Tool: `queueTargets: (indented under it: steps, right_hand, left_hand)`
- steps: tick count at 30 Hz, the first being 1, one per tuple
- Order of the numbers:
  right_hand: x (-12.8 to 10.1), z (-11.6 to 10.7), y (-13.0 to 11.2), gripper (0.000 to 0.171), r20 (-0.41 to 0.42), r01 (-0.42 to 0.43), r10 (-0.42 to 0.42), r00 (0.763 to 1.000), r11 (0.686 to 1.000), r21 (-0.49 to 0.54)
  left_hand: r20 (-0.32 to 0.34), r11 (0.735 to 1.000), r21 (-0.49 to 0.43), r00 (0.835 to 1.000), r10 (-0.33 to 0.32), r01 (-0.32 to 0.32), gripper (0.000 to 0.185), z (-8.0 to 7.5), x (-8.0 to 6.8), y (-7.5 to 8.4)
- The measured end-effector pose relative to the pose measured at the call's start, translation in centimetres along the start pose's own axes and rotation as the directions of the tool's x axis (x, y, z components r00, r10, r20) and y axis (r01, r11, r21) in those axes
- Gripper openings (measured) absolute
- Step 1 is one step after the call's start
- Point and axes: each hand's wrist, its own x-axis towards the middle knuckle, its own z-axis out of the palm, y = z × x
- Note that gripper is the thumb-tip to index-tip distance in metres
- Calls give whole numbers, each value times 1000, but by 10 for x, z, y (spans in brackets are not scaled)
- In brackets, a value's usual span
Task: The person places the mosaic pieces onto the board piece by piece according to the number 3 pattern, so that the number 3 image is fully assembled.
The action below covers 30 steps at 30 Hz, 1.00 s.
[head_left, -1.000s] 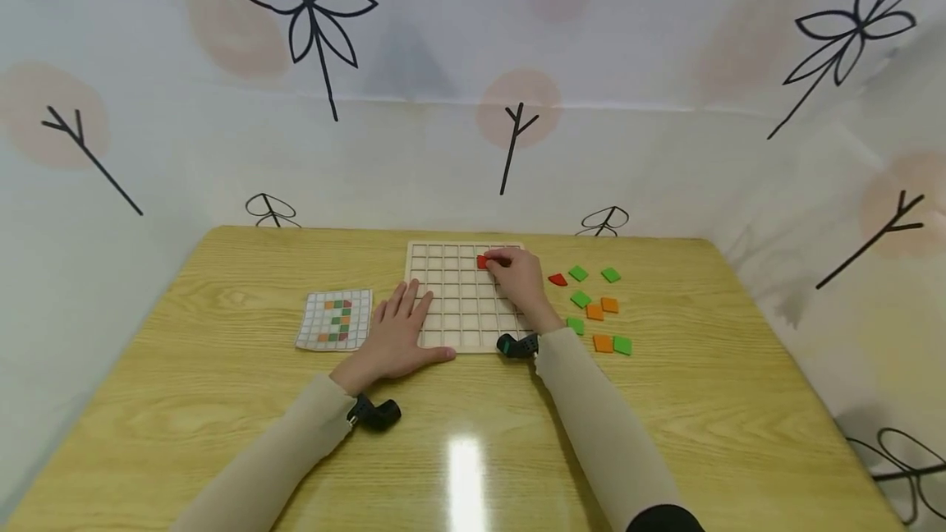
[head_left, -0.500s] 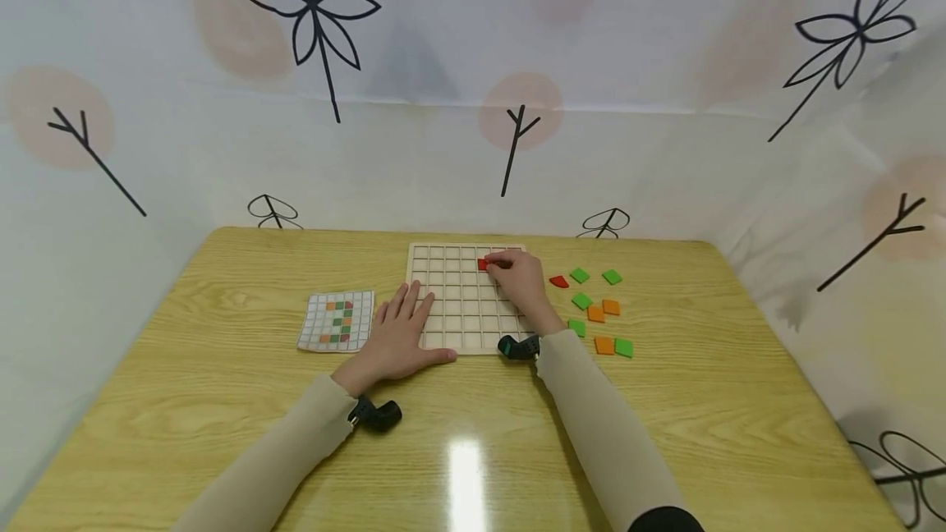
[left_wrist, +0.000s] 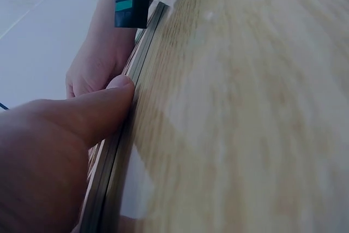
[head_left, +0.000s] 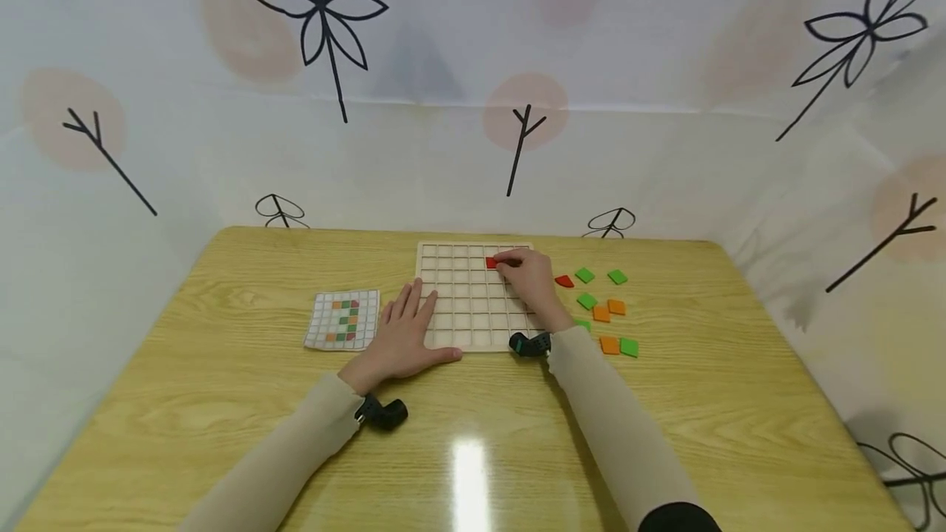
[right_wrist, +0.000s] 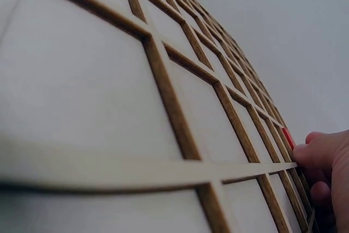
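Left hand (head_left: 405,335) lies flat, fingers spread, on grid board's (head_left: 473,327) 7 o'clock edge. Right hand (head_left: 530,284) pinches flat red tile (head_left: 491,263) into a cell near board's far rim. Bare desk (head_left: 222,327) lies at 9 o'clock.

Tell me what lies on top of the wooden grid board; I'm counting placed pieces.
One red square tile sits in a far cell of the wooden grid board, under the right hand fingers. The left hand rests on its near-left corner. Cells beneath both hands are hidden.
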Motion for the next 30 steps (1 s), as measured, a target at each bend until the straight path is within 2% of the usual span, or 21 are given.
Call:
queueTargets:
  steps: [4, 9, 15, 20, 24, 30]
  right_hand:
    - [3, -6, 0, 20, 28, -20, 19, 999, 999, 48]
    - [6, -19, 3, 23, 48, -45, 39, 998, 991, 126]
    - [0, -46, 12, 27, 70, -56, 48, 996, 991, 119]
    - [-8, -76, 21, 29, 72, -32, 29, 997, 999, 42]
    - [-14, -104, 33, 31, 41, -31, 32, 999, 999, -35]
    - [-27, -145, 58, 35, -24, -96, 94, 995, 989, -112]
  left_hand:
    - [-12, 999, 34, 1000, 8, -8, 107, 1, 1, -2]
    - [-5, 999, 33, 1000, 15, -15, 107, 1, 1, -3]
    - [8, 999, 36, 1000, 13, -14, 106, 2, 0, -1]
    - [6, 999, 29, 1000, 15, -16, 105, 0, -1, 0]
    - [-7, 999, 26, 1000, 29, -29, 105, 1, 0, 0]
    - [3, 999, 25, 1000, 29, -29, 106, 2, 0, -1]
